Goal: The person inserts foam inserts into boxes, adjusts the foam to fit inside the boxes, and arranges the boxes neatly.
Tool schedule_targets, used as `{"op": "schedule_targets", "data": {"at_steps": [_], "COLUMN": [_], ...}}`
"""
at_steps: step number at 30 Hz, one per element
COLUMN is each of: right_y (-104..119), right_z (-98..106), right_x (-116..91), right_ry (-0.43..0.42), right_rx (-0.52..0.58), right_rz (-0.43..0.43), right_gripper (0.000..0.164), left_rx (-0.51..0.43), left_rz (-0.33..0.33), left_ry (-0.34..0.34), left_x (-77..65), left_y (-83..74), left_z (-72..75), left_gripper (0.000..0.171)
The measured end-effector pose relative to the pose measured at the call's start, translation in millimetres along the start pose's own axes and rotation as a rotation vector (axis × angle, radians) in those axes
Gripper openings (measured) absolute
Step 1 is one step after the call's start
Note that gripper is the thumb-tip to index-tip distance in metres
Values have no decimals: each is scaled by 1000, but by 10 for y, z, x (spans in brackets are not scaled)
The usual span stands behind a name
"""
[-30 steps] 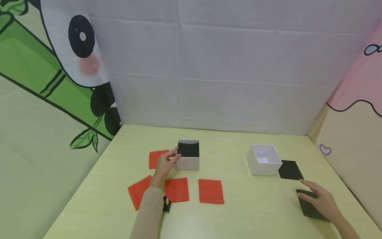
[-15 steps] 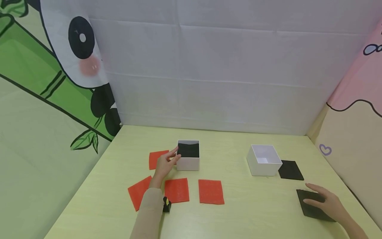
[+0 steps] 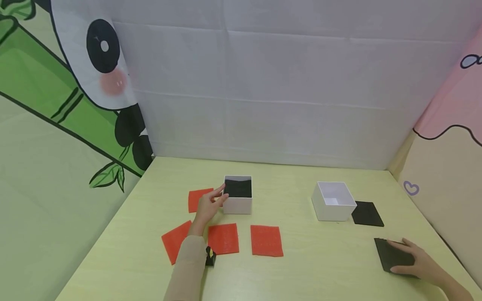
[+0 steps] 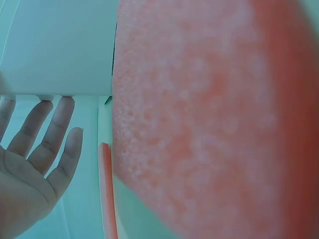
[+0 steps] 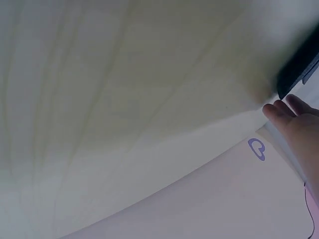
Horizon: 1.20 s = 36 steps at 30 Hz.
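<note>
Farther from the white box, our right hand has shifted rightward; thumb and fingers now spread apart across the near black square, dull and straight-edged, right of that box and nearer us. Our left hand, fingers extended, touches the second box, left of the white box. Tabletop stretches between square and white box, its right edge slanting past both.

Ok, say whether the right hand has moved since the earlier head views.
Yes, the right hand has shifted rightward and nearer the camera, away from the right white box.
</note>
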State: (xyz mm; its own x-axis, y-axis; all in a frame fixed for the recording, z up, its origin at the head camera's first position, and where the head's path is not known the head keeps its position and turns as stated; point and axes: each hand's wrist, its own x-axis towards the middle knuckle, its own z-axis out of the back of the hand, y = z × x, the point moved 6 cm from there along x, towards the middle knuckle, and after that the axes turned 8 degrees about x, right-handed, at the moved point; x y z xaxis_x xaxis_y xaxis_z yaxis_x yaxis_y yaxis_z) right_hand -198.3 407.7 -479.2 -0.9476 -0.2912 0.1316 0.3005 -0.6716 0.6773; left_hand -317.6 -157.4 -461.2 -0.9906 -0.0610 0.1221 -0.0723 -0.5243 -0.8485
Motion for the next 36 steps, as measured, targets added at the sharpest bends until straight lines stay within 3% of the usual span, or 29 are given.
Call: {"op": "schedule_targets", "data": {"at_steps": [6, 12, 21, 30, 36], "right_y": [-110, -143, -163, -76, -77], "right_z": [-30, -29, -25, -10, -2], "right_x": [-22, 1, -8, -32, -22], "right_ry": [66, 96, 66, 12, -17], "right_rx": [28, -11, -83, -122, -68], "right_rz": [-63, -86, -78, -78, -79], "right_gripper": [83, 87, 83, 99, 99], "left_rx": [4, 7, -18, -14, -8], "left_rz": [0, 3, -3, -6, -8], "left_ry": [1, 3, 5, 8, 4], "left_x": [9, 12, 15, 8, 15], "left_y": [-8, -27, -21, -6, -7], "left_z": [-3, -2, -3, 2, 7], "left_gripper": [47, 48, 49, 48, 49]}}
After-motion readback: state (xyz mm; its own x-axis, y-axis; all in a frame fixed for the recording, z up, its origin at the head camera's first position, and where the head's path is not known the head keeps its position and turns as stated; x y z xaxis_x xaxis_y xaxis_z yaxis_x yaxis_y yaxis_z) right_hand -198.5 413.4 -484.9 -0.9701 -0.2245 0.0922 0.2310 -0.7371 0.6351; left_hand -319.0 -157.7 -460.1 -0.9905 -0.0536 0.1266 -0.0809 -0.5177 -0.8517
